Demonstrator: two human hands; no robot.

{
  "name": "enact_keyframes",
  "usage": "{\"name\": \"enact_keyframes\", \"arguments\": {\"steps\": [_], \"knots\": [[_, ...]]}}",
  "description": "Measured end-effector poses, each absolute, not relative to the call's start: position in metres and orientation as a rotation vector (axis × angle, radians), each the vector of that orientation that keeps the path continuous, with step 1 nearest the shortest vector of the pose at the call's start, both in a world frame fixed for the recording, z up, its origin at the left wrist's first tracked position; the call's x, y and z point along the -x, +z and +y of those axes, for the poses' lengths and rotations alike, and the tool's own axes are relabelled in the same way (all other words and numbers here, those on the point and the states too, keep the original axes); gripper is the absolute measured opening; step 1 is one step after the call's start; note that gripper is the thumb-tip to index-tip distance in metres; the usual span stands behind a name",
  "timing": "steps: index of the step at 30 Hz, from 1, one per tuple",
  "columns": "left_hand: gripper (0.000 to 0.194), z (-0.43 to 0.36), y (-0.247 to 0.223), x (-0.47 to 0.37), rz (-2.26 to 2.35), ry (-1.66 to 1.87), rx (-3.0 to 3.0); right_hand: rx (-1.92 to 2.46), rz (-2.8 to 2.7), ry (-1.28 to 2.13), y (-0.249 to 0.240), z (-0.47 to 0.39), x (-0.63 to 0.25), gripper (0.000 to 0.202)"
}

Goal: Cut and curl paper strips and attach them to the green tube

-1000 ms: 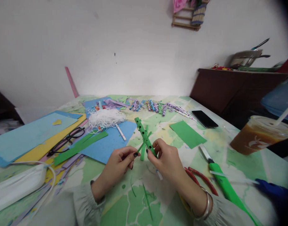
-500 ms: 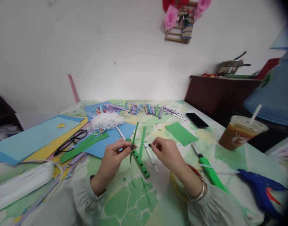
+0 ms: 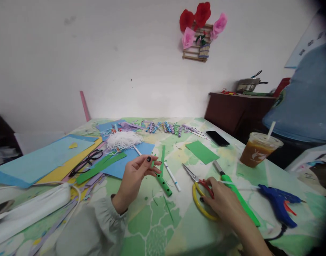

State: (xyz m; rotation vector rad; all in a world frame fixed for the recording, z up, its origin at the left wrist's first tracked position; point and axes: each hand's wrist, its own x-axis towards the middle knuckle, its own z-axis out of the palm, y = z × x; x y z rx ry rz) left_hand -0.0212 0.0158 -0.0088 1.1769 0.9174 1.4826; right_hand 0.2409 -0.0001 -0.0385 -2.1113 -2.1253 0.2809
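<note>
My left hand [image 3: 133, 179] is closed in a pinch on a narrow green paper strip [image 3: 153, 160], most of it hidden by the fingers. Just beyond its fingertips lies a green tube with black dots [image 3: 164, 185], partly covered by that hand. Another green strip [image 3: 163, 156] and a white stick with blue marks [image 3: 172, 176] lie beside the tube. On the right, my right hand [image 3: 223, 199] grips the red and yellow handles of the scissors [image 3: 196, 179]. The blades rest low over the table and point away to the left.
A green utility knife [image 3: 240, 199] and a blue glue gun [image 3: 279, 202] lie right of my right hand. Further back are an iced drink cup [image 3: 259, 149], a phone [image 3: 217, 138] and green paper [image 3: 202, 152]. Glasses [image 3: 85, 161] and white string [image 3: 124, 139] are left.
My right hand has moved from near the white stick down and right onto the scissors, which its arm hid before. My left hand stays near the tube with the strip, fingers turned slightly. The view has shifted.
</note>
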Motion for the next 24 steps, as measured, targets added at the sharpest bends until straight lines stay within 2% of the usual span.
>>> {"name": "enact_keyframes", "arguments": {"steps": [5, 9, 13, 15, 18, 20, 24], "knots": [[0.027, 0.014, -0.008, 0.025, 0.896, 1.469, -1.254, 2.209, -2.007, 0.385, -0.027, 0.001, -0.231, 0.05], [0.031, 0.014, -0.004, 0.029, 0.92, 1.497, -1.254, 2.042, -1.838, 0.534, -0.035, -0.006, -0.232, 0.054], [0.056, 0.011, 0.001, 0.03, 0.936, 1.601, -1.246, 1.634, -1.454, 0.998, -0.047, -0.021, -0.235, 0.058], [0.069, 0.009, 0.003, 0.029, 0.954, 1.645, -1.241, 1.392, -1.271, 1.29, -0.05, -0.031, -0.23, 0.074], [0.078, 0.007, 0.004, 0.027, 0.987, 1.697, -1.256, 1.033, -1.164, 1.612, -0.05, -0.046, -0.213, 0.096], [0.08, 0.006, 0.005, 0.027, 0.995, 1.726, -1.286, 0.909, -1.167, 1.704, -0.047, -0.055, -0.201, 0.097], [0.075, 0.003, 0.008, 0.027, 0.998, 1.733, -1.361, 0.842, -1.297, 1.806, -0.043, -0.066, -0.19, 0.076]]}}
